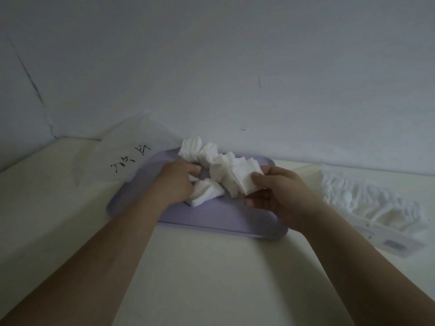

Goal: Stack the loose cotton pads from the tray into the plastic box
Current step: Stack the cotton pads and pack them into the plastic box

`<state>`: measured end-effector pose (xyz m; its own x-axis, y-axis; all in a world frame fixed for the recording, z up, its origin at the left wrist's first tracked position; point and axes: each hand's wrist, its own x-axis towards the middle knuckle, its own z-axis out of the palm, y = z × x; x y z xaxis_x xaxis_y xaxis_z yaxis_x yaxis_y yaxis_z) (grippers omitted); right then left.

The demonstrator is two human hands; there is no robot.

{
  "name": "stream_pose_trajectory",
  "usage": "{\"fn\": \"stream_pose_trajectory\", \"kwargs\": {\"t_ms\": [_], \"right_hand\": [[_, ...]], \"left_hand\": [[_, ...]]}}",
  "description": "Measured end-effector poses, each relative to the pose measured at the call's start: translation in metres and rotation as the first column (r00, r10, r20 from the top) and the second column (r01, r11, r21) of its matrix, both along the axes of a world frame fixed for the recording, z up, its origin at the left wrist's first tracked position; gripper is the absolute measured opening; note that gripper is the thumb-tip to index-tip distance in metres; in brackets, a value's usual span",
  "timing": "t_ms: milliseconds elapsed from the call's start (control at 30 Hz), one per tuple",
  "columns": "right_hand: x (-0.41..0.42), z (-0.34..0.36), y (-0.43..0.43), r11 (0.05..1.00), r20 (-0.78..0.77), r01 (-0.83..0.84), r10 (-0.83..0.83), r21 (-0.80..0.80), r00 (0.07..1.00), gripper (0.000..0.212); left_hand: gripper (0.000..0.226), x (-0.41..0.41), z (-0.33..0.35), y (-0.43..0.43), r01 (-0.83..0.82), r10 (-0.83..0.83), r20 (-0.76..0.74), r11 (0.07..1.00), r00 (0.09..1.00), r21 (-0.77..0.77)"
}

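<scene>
Reaching across the cream table (211, 267), both hands work over the lilac tray (211, 220), which lies by the table's back edge. The right hand (280, 196) grips a fanned stack (244, 180) of cotton pads between thumb and fingers, probably to square it up for the box. The left hand (175, 182) curls round a small clump (204, 191) lying on the tray, apparently gathering more. Loose pads (200, 149) trail along the tray's far rim. The plastic box (376, 208), blurred, sits toward the table's right edge and seems partly filled.

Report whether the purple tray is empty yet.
Not empty: loose cotton pads lie fanned across the tray, some gripped in the right hand.
</scene>
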<state>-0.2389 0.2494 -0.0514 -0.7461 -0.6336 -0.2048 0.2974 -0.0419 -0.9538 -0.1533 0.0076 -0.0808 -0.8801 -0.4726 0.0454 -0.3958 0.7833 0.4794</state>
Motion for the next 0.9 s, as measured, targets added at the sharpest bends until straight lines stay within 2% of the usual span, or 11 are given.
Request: {"fn": "stream_pose_trajectory", "kwargs": {"t_ms": [100,167,267,333,400,467,567,633,800,900], "right_hand": [[0.002,-0.006,0.004,0.998,0.063,-0.054,0.055,-0.018,0.997,0.018],[0.004,-0.01,0.005,0.998,-0.005,-0.056,0.056,0.03,0.998,0.015],[0.009,-0.013,0.007,0.972,-0.326,0.013,0.066,0.235,0.943,0.009],[0.01,-0.014,0.003,0.909,-0.551,0.108,0.146,0.402,0.822,0.009],[0.016,-0.016,-0.006,0.847,-0.666,0.165,0.262,0.506,0.699,0.011],[0.02,-0.018,-0.013,0.834,-0.698,0.176,0.301,0.523,0.65,0.015],[0.023,-0.018,-0.016,0.837,-0.699,0.181,0.29,0.517,0.654,0.023],[0.025,-0.018,-0.016,0.837,-0.702,0.179,0.296,0.518,0.647,0.026],[0.026,-0.023,-0.015,0.892,-0.681,0.167,0.189,0.421,0.707,0.022],[0.024,-0.025,-0.011,0.934,-0.636,0.163,0.083,0.319,0.768,0.018]], "left_hand": [[0.027,0.002,0.011,0.004,-0.013,0.013,0.048,1.0,0.999,-0.011],[0.031,0.004,0.015,0.003,-0.006,0.009,0.094,0.999,0.995,-0.039],[0.033,0.014,0.013,-0.005,-0.065,0.066,0.015,0.996,0.998,-0.066],[0.038,0.023,0.01,-0.011,-0.098,0.096,-0.067,0.995,0.993,-0.035],[0.044,0.033,0.005,-0.015,-0.096,0.095,-0.053,0.995,0.994,-0.014],[0.05,0.039,0.002,-0.016,-0.083,0.083,-0.02,0.996,0.996,0.012],[0.055,0.047,0.0,-0.017,-0.044,0.043,0.006,0.991,0.999,0.124],[0.054,0.054,0.001,-0.017,-0.047,0.04,0.051,0.989,0.998,0.14],[0.016,0.062,0.002,-0.014,-0.083,0.077,0.043,0.983,0.996,0.163],[0.017,0.069,0.001,-0.016,-0.077,0.078,0.005,0.98,0.997,0.183]]}}
